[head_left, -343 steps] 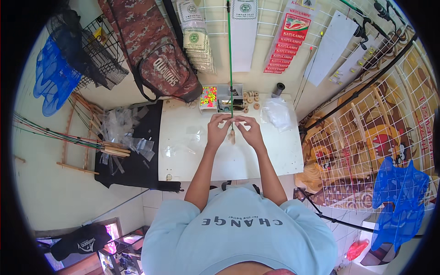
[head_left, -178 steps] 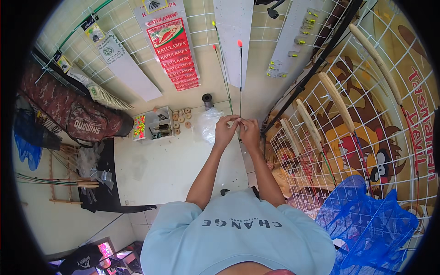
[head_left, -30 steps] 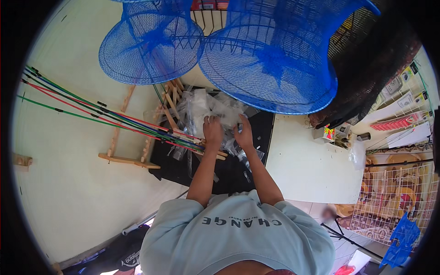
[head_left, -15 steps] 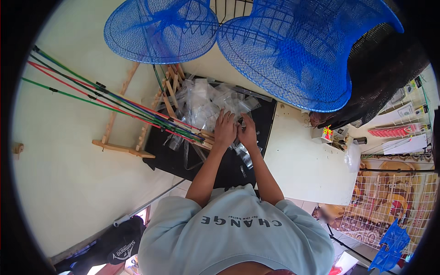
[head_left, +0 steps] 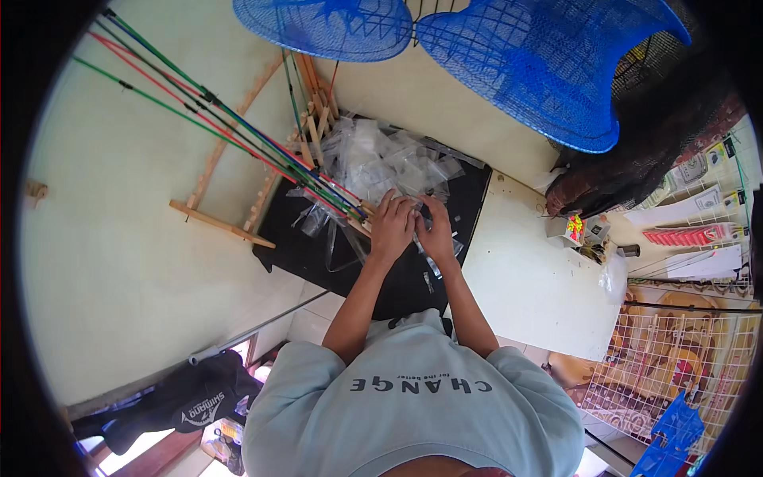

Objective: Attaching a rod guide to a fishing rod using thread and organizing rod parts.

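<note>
My left hand (head_left: 391,226) lies at the front of a heap of clear plastic bags and scraps (head_left: 377,155) on a black surface (head_left: 318,262), its fingers apart and slightly bent, close beside the wooden rod handles. My right hand (head_left: 433,234) is just to its right among the plastic, index finger and thumb apart. Neither visibly grips anything, though the fingertips are partly hidden. Thin red, green and blue rods (head_left: 238,135) slant leftward from the handles over a wooden rack (head_left: 218,147).
Blue mesh traps (head_left: 517,79) hang overhead, beside a dark camouflage bag (head_left: 620,183). A pale tabletop (head_left: 524,286) adjoins the black surface on the right, with a small box of bright beads (head_left: 568,228) at its back. A wire grid (head_left: 675,374) stands at far right.
Earlier my hands held a green rod over the pale table; the view has since turned left to the plastic heap. In the last second my hands moved closer together among the bags.
</note>
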The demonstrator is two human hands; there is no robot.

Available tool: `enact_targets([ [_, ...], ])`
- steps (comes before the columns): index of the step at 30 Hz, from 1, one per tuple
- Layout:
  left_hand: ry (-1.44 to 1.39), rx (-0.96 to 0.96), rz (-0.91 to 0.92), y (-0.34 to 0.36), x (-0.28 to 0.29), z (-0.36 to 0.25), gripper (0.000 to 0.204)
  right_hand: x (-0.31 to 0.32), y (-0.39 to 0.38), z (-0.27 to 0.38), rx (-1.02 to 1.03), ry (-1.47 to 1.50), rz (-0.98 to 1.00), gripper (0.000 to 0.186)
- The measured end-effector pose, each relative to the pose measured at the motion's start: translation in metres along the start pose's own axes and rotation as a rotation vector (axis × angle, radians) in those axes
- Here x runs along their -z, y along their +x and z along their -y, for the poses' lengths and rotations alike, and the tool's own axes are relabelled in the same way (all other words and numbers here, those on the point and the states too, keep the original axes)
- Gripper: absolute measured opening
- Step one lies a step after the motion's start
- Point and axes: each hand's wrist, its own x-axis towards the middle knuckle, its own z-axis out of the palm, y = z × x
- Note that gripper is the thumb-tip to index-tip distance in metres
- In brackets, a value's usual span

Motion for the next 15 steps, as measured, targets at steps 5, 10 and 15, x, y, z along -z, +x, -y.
enact_targets([
  [5, 0.007, -0.003, -0.079, -0.002, 0.031, -0.015, 0.027, -0.003, -0.003, 0.011, 0.019, 0.056, 0.032, 0.034],
  [10, 0.012, -0.062, -0.213, -0.012, 0.049, -0.017, 0.021, -0.012, -0.003, 0.020, 0.062, 0.117, 0.062, 0.033],
  [15, 0.020, -0.039, -0.304, -0.030, 0.062, -0.007, 0.019, -0.019, -0.001, 0.044, 0.113, 0.139, 0.101, 0.031],
])
